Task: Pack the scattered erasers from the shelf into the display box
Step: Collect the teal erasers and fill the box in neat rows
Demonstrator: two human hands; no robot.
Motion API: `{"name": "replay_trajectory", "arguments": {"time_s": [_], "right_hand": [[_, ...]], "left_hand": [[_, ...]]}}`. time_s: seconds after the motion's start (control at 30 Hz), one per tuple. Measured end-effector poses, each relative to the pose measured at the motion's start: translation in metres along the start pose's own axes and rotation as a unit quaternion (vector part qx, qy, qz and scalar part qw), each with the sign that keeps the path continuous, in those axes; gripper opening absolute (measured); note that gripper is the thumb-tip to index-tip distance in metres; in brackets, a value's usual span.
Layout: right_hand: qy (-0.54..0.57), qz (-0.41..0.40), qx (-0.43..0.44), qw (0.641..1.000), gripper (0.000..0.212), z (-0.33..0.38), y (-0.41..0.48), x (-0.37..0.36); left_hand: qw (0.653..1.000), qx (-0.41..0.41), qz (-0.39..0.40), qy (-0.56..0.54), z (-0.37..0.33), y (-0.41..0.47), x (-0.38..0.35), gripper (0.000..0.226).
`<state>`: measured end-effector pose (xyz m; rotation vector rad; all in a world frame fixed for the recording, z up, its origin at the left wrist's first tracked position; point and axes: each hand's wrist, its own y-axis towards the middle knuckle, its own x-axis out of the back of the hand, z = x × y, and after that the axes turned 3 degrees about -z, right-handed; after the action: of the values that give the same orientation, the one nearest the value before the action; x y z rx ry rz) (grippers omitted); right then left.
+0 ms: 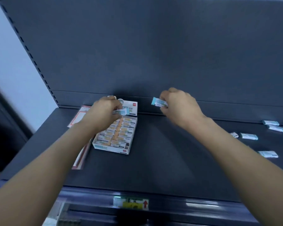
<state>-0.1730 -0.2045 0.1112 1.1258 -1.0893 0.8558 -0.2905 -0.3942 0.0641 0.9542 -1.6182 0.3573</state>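
Observation:
The white display box (112, 148) sits on the dark shelf, left of centre, with rows of wrapped erasers inside. My left hand (103, 111) hovers over the box's far end and pinches a blue-and-white eraser (123, 111). To the right of the box, my right hand (178, 105) is raised above the shelf and grips another blue-and-white eraser (158, 101). Several loose erasers lie at the far right of the shelf, among them one (249, 136) near my right forearm and one (268, 154) closer to the front.
A flat clear packet with a red border (77, 118) lies left of the box, partly under my left arm. The shelf's back panel rises behind. A price-label strip (131, 203) runs along the shelf's front edge.

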Motion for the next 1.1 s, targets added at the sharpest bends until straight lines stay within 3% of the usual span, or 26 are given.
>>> {"name": "replay_trajectory", "arguments": {"time_s": [0.23, 0.57, 0.77, 1.1], "right_hand": [[-0.024, 0.028, -0.004, 0.999, 0.018, 0.065, 0.030, -0.026], [-0.042, 0.096, -0.039, 0.994, 0.024, 0.085, 0.043, -0.071], [-0.027, 0.121, -0.025, 0.992, 0.033, 0.093, 0.053, -0.095], [-0.068, 0.119, -0.007, 0.991, 0.034, 0.094, 0.057, -0.112]], "left_hand": [[0.998, -0.015, 0.051, 0.021, 0.067, 0.019, -0.018, 0.025], [0.993, -0.063, 0.103, 0.004, 0.080, 0.034, -0.049, 0.016], [0.991, -0.076, 0.099, 0.053, 0.083, 0.036, -0.053, 0.019], [0.996, -0.069, 0.050, 0.016, 0.081, 0.033, -0.036, 0.022]]}}
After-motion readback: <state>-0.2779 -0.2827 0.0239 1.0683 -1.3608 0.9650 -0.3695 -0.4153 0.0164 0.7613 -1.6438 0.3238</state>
